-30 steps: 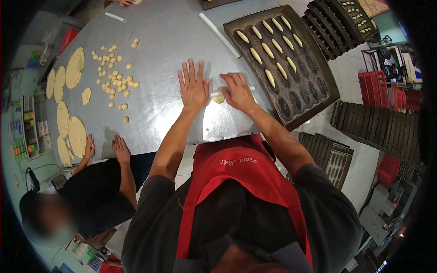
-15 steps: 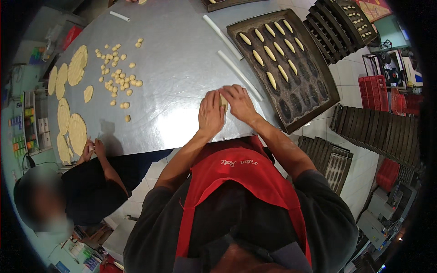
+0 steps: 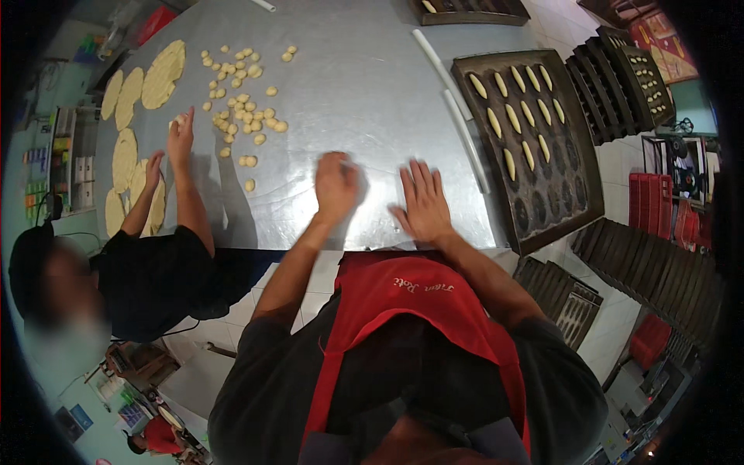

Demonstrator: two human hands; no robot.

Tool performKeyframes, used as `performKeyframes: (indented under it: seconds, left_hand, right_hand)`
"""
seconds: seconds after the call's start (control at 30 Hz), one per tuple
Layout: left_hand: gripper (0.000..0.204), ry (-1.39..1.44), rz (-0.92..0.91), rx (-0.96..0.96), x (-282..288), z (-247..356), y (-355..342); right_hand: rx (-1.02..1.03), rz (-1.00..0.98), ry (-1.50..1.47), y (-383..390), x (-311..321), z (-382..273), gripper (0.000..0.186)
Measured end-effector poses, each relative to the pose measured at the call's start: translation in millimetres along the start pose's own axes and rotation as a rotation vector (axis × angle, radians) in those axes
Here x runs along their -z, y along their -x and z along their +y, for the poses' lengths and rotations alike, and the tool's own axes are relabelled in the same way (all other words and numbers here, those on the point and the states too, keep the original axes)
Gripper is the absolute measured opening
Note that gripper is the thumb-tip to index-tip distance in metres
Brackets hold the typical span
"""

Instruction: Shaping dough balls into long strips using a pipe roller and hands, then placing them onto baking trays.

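My left hand (image 3: 335,186) is over the metal table (image 3: 341,77), smeared by motion, with its fingers partly hidden. Beside it, my right hand (image 3: 424,203) has its fingers spread and its palm facing down at the table, close to the near edge. No dough shows between the two hands; whether any lies under the left one is hidden. Left of my hands is a scatter of small dough balls (image 3: 247,117). To the right stands a dark baking tray (image 3: 562,231) with rows of slim, pointed dough sticks (image 3: 512,118) in its far hollows.
White tubes (image 3: 466,143) lie along the tray's left side. Flat dough sheets (image 3: 164,75) are at the table's far left, where a co-worker's hands (image 3: 180,139) reach in. Another tray (image 3: 473,14) sits at the far edge. Stacked trays (image 3: 635,271) and red crates (image 3: 649,203) stand at right.
My hands were together around a small dough piece and are now apart. The co-worker's arms have reached farther over the table. The whole view has shifted, so the table appears farther right.
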State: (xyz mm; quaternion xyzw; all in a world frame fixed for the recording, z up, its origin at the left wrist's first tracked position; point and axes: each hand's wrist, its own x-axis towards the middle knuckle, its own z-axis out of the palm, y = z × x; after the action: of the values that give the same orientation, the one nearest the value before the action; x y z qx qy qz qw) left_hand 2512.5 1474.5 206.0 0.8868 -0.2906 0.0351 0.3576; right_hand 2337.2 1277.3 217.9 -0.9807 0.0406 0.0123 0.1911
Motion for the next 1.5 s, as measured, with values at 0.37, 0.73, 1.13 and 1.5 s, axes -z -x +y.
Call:
performKeyframes:
  seconds: [0.37, 0.73, 1.13, 1.5]
  left_hand:
    - [0.035, -0.3, 0.139, 0.389, 51.7, -125.0, -96.2]
    - [0.02, 0.425, -0.061, 0.344, 22.3, -22.1, -1.8]
    - [0.018, 0.46, -0.212, 0.427, -7.1, 22.2, 21.1]
    - [0.045, -0.243, -0.294, -0.344, -55.6, 112.2, 40.3]
  right_hand:
    - [0.013, 0.304, -0.025, -74.8, 15.6, 14.7, 0.066]
    - [-0.101, 0.495, -0.354, 12.0, 76.9, 85.9, 0.017]
    - [-0.6, 0.753, 0.219, 59.3, 144.5, 303.3, 0.032]
    - [-0.354, 0.429, -0.045, -21.8, 29.9, 94.3, 0.036]
